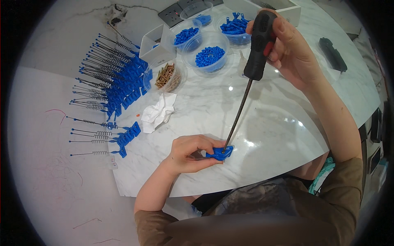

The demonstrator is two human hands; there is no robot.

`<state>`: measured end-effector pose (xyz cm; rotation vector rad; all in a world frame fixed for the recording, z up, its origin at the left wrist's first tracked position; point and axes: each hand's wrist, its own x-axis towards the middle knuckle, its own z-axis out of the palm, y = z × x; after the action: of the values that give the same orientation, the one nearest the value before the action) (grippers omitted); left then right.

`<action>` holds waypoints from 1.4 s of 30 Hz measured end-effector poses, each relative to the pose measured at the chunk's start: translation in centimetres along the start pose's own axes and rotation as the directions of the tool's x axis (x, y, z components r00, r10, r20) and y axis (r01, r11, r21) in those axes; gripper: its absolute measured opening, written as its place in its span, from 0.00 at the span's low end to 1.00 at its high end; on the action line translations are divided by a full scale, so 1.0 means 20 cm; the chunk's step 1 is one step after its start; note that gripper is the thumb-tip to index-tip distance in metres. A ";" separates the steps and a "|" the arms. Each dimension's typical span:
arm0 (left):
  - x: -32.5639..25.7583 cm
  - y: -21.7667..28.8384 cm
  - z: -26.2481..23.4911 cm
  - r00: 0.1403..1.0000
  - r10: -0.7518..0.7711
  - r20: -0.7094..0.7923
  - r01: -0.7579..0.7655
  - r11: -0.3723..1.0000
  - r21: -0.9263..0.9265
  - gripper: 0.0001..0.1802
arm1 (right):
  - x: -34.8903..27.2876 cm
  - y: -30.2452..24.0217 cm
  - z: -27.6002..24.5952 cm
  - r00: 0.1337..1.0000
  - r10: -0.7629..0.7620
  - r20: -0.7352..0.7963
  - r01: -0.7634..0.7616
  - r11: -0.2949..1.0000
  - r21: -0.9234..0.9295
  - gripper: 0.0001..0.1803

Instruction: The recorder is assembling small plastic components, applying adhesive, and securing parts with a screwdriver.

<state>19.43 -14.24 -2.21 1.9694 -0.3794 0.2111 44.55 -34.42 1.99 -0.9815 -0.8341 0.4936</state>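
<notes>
Near the front edge of the marble-patterned table [197,110], my left hand [189,152] pinches a small blue plastic part [221,153] between thumb and fingers. My right hand [293,51], raised at the upper right, is wrapped round the black and red handle of a screwdriver [261,45]. The long dark shaft slants down to the left, and its tip meets the top of the blue part, where a small screw head seems to sit. The underside of the part is hidden by my left fingers.
Rows of blue pieces with black springs [127,82] lie at the left. Beyond my hands stand tubs of blue parts [210,56], a tub of brass-coloured screws [166,78] and a white box [152,45]. Crumpled tissue [159,112] lies mid-table; a black object [333,54] rests far right.
</notes>
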 end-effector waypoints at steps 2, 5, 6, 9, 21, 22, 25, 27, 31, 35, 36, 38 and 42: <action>0.01 0.01 0.00 1.000 0.013 0.001 -0.013 1.000 0.023 0.14 | 0.01 -0.02 0.02 0.999 0.008 0.049 -0.012 0.997 0.075 0.30; 0.01 0.01 0.00 1.000 0.023 -0.004 -0.022 0.999 0.037 0.14 | 0.03 -0.02 0.02 0.993 0.012 0.119 -0.055 0.930 0.365 0.28; 0.01 0.01 0.00 1.000 0.019 -0.010 -0.018 0.999 0.026 0.14 | 0.03 -0.01 0.02 0.990 0.009 0.138 -0.086 0.824 0.560 0.26; 0.00 0.00 0.00 1.000 0.009 -0.007 -0.009 1.000 0.018 0.14 | 0.03 -0.05 0.03 0.984 0.046 0.171 -0.139 0.800 0.584 0.26; 0.01 0.00 0.00 0.999 0.032 0.000 -0.032 0.999 0.031 0.14 | 0.01 0.03 0.02 0.999 -0.004 -0.040 0.007 0.998 0.059 0.31; 0.01 0.00 0.00 0.999 0.032 0.000 -0.032 0.999 0.031 0.14 | 0.00 0.02 0.02 0.999 -0.004 -0.040 0.007 0.998 0.058 0.31; 0.01 0.00 0.00 1.000 0.027 0.001 -0.027 0.999 0.037 0.14 | 0.01 0.00 0.02 1.000 -0.017 0.014 0.016 0.992 0.123 0.29; 0.01 -0.02 -0.01 0.996 0.088 0.010 -0.089 0.993 0.082 0.18 | 0.03 -0.03 0.06 0.997 0.075 0.033 -0.081 0.843 0.532 0.26; 0.02 -0.01 -0.01 0.997 0.076 0.014 -0.077 0.995 0.066 0.19 | 0.03 -0.04 0.04 0.996 0.052 0.073 -0.084 0.837 0.540 0.27; 0.02 -0.01 -0.01 0.996 0.090 0.027 -0.092 0.992 0.083 0.18 | 0.01 -0.06 0.13 0.975 0.155 -0.157 -0.080 0.912 0.403 0.27; 0.02 -0.01 -0.01 0.995 0.093 0.031 -0.095 0.991 0.094 0.18 | 0.01 -0.03 0.14 0.929 0.138 -0.343 -0.052 0.967 0.249 0.27; 0.01 0.00 0.00 0.998 0.059 0.012 -0.059 0.996 0.070 0.16 | 0.01 0.01 0.03 0.982 0.066 -0.175 -0.032 0.981 0.190 0.26; 0.01 0.01 0.00 1.000 0.019 0.003 -0.019 0.999 0.040 0.14 | 0.01 0.01 0.01 0.999 0.029 -0.028 -0.026 0.995 0.095 0.26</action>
<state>19.58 -14.38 -2.06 2.0064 -0.3987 0.2296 44.57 -34.13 2.03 -0.9114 -0.7655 0.5367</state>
